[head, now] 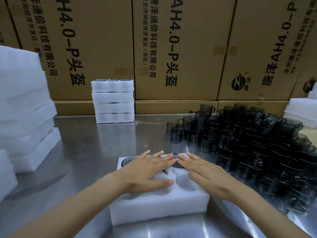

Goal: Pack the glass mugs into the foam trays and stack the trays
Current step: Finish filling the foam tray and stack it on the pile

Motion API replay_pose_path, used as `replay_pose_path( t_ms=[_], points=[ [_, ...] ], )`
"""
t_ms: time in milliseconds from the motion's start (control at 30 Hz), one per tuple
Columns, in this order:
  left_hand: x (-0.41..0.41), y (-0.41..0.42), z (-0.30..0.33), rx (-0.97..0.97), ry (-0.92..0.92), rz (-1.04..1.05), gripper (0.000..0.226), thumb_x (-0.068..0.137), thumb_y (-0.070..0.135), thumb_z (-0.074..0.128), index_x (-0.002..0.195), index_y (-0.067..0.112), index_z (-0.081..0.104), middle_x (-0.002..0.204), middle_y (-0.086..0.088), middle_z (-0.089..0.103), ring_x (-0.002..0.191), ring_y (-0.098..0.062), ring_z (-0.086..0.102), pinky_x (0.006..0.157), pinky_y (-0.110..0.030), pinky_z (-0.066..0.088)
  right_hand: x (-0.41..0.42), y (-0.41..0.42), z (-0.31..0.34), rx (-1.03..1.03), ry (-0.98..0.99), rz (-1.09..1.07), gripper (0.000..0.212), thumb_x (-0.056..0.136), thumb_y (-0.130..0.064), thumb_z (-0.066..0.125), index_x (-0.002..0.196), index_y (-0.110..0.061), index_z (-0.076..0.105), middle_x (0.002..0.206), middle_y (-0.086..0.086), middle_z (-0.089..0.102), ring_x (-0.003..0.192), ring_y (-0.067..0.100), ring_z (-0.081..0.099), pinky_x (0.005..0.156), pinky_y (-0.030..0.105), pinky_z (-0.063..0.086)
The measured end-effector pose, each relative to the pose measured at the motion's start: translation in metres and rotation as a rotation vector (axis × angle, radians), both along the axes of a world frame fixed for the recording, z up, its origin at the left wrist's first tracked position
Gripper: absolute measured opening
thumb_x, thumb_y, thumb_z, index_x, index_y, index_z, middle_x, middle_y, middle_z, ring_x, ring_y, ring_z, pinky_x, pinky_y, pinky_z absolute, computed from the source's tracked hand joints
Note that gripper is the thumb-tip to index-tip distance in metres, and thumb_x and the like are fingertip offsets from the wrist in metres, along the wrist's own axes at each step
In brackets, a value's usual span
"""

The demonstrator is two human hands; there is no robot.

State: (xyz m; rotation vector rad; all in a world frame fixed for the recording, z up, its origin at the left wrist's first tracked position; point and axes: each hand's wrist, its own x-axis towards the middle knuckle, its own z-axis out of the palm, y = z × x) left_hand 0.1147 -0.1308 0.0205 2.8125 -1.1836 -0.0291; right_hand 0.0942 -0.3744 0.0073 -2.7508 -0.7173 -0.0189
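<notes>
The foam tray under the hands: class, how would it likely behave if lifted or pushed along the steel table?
The foam tray looks thick and airy, so probably light and fairly stiff. On the shiny steel table it would likely slide easily. With mugs only in its far pockets, it may tip that way when lifted.

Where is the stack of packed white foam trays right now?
In the head view, the four-high stack of packed white foam trays stands back left on the steel table, against the brown cardboard boxes.
</notes>
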Motion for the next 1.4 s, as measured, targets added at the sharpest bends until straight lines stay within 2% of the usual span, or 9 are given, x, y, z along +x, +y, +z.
replay_pose_path(
  t_ms=[200,467,767,867,967,1033,1133,1267,1400],
  points=[
    [-0.002,-0.008,0.010,-0.016,0.017,0.052,0.058,0.097,0.055,0.034,0.150,0.036,0.019,0.157,0.017,0.013,0.146,-0.005,0.004,0.117,-0.036,-0.007,0.000,0.008,0.017,-0.049,0.041,-0.047,0.047,0.100,-0.033,0.028,0.146,-0.043,0.027,0.153,-0.030,0.011,0.139,-0.012,-0.003,0.112,0.034,0.019],
    [-0.006,-0.018,0.005,0.052,-0.068,0.083,0.066,0.096,0.059,0.023,0.152,0.025,0.014,0.159,0.011,0.010,0.146,-0.007,0.001,0.116,-0.037,-0.009,0.001,0.022,0.015,-0.069,0.010,-0.063,0.051,0.101,-0.029,0.028,0.151,-0.031,0.017,0.158,-0.016,0.006,0.145,0.002,0.001,0.114,0.022,0.004],
    [0.000,-0.025,0.014,-0.044,0.006,0.127,0.054,0.099,0.052,0.023,0.148,0.030,0.030,0.155,0.014,0.026,0.146,-0.009,0.008,0.116,-0.041,-0.005,0.010,0.022,0.017,-0.036,0.069,-0.076,0.049,0.102,-0.036,0.025,0.150,-0.036,0.019,0.156,-0.022,0.011,0.144,-0.001,0.003,0.108,0.021,0.007],
    [-0.003,-0.022,0.010,-0.174,0.151,0.179,0.053,0.099,0.054,0.020,0.149,0.035,0.023,0.154,0.019,0.024,0.145,-0.005,0.006,0.116,-0.040,-0.004,0.010,0.020,0.013,0.124,0.085,-0.105,0.046,0.103,-0.039,0.026,0.148,-0.034,0.025,0.155,-0.022,0.017,0.143,-0.001,0.007,0.110,0.022,0.008],
    [-0.006,-0.016,0.006,-0.331,0.163,0.242,0.052,0.099,0.052,0.025,0.148,0.035,0.025,0.152,0.018,0.028,0.144,-0.001,0.009,0.116,-0.035,0.000,0.016,0.004,0.026,0.180,-0.167,-0.218,0.042,0.101,-0.035,0.036,0.141,-0.025,0.043,0.149,-0.010,0.037,0.139,0.008,0.027,0.112,0.028,0.020],
    [-0.009,-0.003,0.004,-0.494,0.109,0.293,0.046,0.099,0.047,0.034,0.144,0.034,0.035,0.148,0.018,0.035,0.140,-0.004,0.025,0.114,-0.029,0.015,0.025,-0.019,0.043,0.182,-0.384,-0.371,0.038,0.098,-0.031,0.043,0.133,-0.021,0.053,0.138,-0.003,0.052,0.126,0.014,0.046,0.106,0.032,0.035],
    [-0.012,0.024,-0.003,-0.793,0.023,0.382,0.031,0.097,0.036,0.046,0.126,0.032,0.056,0.129,0.017,0.055,0.110,-0.002,0.054,0.087,-0.015,0.038,0.036,-0.064,0.071,0.228,-0.490,-0.696,0.038,0.093,-0.028,0.047,0.129,-0.018,0.057,0.120,0.004,0.063,0.090,0.018,0.062,0.081,0.037,0.053],
    [-0.013,0.053,-0.026,-1.175,0.055,0.536,0.020,0.098,0.024,0.048,0.102,0.032,0.066,0.107,0.022,0.063,0.105,-0.001,0.056,0.079,-0.009,0.036,0.044,-0.118,0.086,0.078,-0.441,-1.042,0.041,0.092,-0.028,0.048,0.127,-0.008,0.054,0.121,0.017,0.059,0.116,0.036,0.047,0.092,0.046,0.045],
    [-0.012,0.062,-0.045,-1.268,0.104,0.624,0.022,0.098,0.022,0.048,0.094,0.035,0.066,0.100,0.020,0.066,0.097,-0.002,0.059,0.074,-0.014,0.039,0.051,-0.141,0.084,0.036,-0.243,-1.169,0.048,0.094,-0.029,0.049,0.133,-0.002,0.041,0.138,0.020,0.043,0.129,0.037,0.033,0.104,0.048,0.033]
  ],
)
